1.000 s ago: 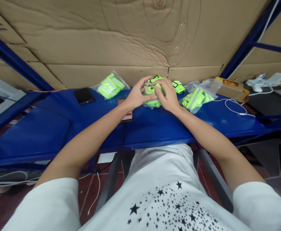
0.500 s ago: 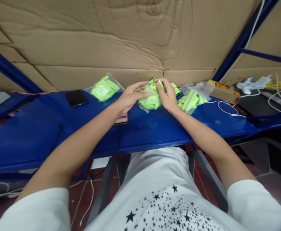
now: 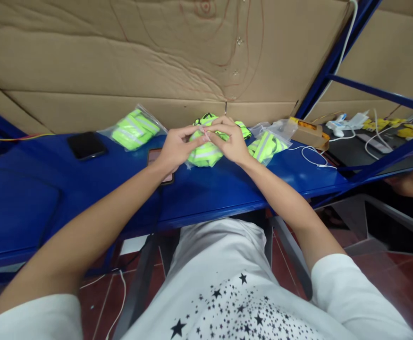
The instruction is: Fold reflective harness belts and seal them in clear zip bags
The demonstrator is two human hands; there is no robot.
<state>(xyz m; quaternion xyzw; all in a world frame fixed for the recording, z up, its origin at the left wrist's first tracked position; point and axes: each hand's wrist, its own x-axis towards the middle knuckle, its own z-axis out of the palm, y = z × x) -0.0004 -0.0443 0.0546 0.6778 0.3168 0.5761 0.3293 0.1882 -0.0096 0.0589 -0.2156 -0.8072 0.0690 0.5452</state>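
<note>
Between my hands is a clear plastic bag (image 3: 206, 156) with a folded neon yellow-green reflective item in it. My left hand (image 3: 180, 146) pinches the bag's top edge from the left. From the right, my right hand (image 3: 229, 139) grips the same edge, its fingertips almost meeting the left ones. Behind them lies a loose neon item with dark trim (image 3: 242, 128). Another bagged neon item (image 3: 135, 130) rests to the left, and one more (image 3: 267, 146) lies just right of my right hand.
A black phone (image 3: 86, 145) lies on the blue table (image 3: 206, 198) at the left. Partly under my left hand is another phone (image 3: 167, 179). A cardboard box (image 3: 310, 135), white cables and a white device stand at the right. Part of a person shows at the right edge.
My fingers have closed together on the bag's top edge, where the left ones were more spread before. The whole view has shifted, and a person has come into sight at the right.
</note>
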